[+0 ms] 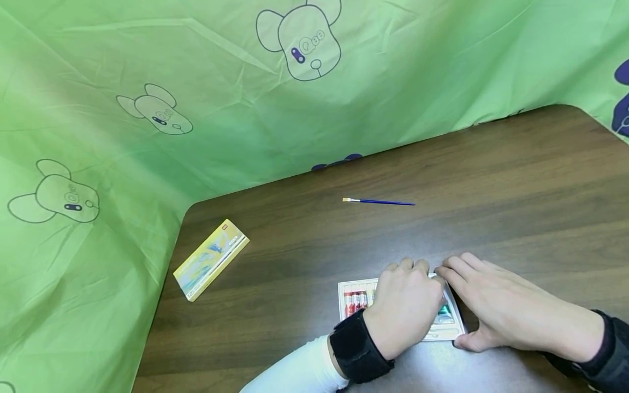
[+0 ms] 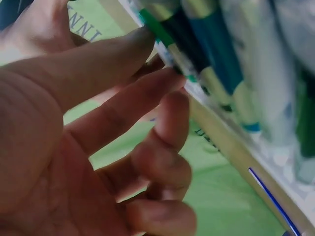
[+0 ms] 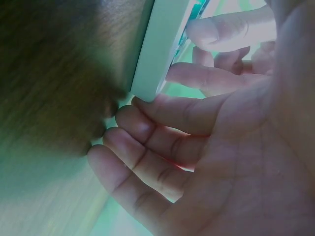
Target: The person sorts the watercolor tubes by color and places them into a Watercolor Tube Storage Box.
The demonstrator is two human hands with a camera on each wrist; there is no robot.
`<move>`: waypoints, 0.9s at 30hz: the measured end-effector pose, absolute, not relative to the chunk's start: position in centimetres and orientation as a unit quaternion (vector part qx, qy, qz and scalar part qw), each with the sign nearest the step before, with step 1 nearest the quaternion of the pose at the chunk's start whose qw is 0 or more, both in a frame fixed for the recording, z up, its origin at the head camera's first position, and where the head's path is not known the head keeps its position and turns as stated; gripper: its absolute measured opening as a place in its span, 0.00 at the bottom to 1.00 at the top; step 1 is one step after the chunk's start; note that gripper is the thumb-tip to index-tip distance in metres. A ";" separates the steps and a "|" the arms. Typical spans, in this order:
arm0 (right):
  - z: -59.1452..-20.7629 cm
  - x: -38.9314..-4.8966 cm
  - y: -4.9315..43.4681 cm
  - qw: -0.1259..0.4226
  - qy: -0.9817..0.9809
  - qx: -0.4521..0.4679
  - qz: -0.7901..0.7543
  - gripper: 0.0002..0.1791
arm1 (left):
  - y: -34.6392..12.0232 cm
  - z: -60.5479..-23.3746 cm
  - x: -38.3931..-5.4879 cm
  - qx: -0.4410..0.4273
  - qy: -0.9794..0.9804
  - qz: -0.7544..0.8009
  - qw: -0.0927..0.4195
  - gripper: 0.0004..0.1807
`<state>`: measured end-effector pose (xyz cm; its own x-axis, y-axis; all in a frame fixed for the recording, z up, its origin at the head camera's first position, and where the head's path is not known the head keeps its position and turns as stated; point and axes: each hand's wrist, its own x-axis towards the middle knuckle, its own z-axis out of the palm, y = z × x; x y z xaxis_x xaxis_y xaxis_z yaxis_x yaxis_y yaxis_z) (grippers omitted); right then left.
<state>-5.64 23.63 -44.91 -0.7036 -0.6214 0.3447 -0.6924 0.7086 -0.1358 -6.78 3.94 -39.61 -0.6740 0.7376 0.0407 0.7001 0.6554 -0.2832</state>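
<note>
A white paint tray [image 1: 454, 330] holds a row of several paint tubes, among them red ones [image 1: 356, 301] at its left end. My left hand [image 1: 408, 303] reaches over the tray's right half. In the left wrist view its thumb and forefinger pinch a green-banded paint tube [image 2: 160, 29] at the row's end, beside blue tubes [image 2: 211, 42]. My right hand [image 1: 508, 308] grips the tray's right end, thumb at the near corner and forefinger at the far corner. In the right wrist view that forefinger meets the tray's corner, while the other fingers [image 3: 142, 196] lie loosely bent by the table. My left hand hides the middle tubes.
A blue-handled paintbrush [image 1: 385, 202] lies on the brown wooden table [image 1: 295, 262] beyond the tray. At the left, a yellow box [image 1: 211, 259] lies at an angle near the table's edge. Green printed cloth [image 1: 221, 109] hangs along the back and left side.
</note>
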 end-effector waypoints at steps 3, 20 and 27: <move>-44.9 -5.6 23.6 0.140 -0.913 0.361 0.132 0.56 | 3.7 -39.1 -7.0 -0.397 -0.909 0.121 0.046 0.15; -44.7 -5.8 23.8 0.146 -0.909 0.366 0.133 0.57 | 3.4 -38.5 -7.8 -0.392 -0.911 0.127 -0.007 0.21; -44.7 -5.8 23.8 0.142 -0.911 0.364 0.135 0.57 | 3.4 -38.7 -8.0 -0.394 -0.911 0.123 0.004 0.27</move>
<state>-5.85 23.76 -44.66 -0.6950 -0.6245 0.3562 -0.7010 0.6986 -0.1431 -7.96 3.37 -38.65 -0.6890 0.7193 -0.0894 0.7173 0.6589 -0.2268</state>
